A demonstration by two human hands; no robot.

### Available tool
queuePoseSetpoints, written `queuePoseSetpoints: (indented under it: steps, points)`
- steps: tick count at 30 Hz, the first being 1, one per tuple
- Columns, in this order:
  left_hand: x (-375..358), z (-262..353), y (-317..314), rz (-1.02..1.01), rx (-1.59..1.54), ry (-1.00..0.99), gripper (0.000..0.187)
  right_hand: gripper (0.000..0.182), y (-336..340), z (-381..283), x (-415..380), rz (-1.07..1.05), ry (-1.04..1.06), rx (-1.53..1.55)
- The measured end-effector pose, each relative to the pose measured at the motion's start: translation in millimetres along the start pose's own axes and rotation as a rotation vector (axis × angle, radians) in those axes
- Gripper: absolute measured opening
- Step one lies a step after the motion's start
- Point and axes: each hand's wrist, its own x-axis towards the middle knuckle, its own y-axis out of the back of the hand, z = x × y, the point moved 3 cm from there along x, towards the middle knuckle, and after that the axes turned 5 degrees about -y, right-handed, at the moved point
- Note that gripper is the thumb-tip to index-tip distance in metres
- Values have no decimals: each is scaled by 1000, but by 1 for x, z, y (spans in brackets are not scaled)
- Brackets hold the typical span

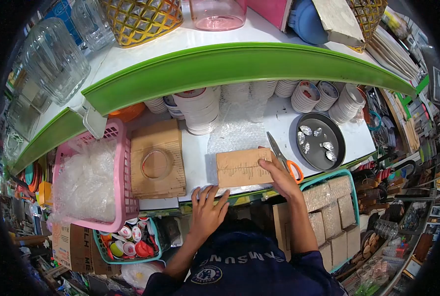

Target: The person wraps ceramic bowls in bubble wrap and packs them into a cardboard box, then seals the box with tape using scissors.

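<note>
My right hand (281, 176) grips the right end of a small brown cardboard packet (239, 167), thumb on top. The packet lies over a sheet of bubble wrap (235, 133) spread on the white shelf (195, 163). My left hand (209, 208) rests at the shelf's front edge, fingers spread, just left of the packet and holding nothing. Scissors (285, 160) with orange handles lie beside my right hand, blades pointing away. Left of the packet, a roll of tape (156, 164) sits on flat cardboard sheets (158, 130).
A pink basket (124, 182) holds bubble wrap. Stacked bowls (196, 111) line the back under a green-edged shelf (249, 61). At right stands a dark round pan (321, 160) with foil pieces. Below are a teal crate (354, 180) of wrapped packets and a teal basket (156, 237) of small items.
</note>
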Motion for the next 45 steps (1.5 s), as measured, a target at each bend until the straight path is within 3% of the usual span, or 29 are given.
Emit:
queuePoseSetpoints:
  steps: [14,20,29,35,37,38,40,45]
  points:
    - [-1,-9,10,-23,-99,2,33,70,-1,-3,1,76,14,-190]
    - [-1,-10,11,-28,-112,3,32,77,9,-5,0,194,-26,-505]
    - [-1,-10,11,-34,-122,0,32,69,-1,-37,-24,345,-118,-780]
    - [1,-11,13,-16,-166,12,25,56,-8,-33,-30,583,122,-879]
    - [-1,-13,7,68,-220,47,26,40,-13,-38,-35,645,395,-780]
    - [-2,-14,7,150,-273,83,27,40,-13,-38,-35,647,394,-779]
    - [2,-10,9,223,-251,69,30,28,-19,-42,-39,659,710,-957]
    - [22,-10,15,378,-269,-24,42,21,-20,-34,-39,589,826,-1075]
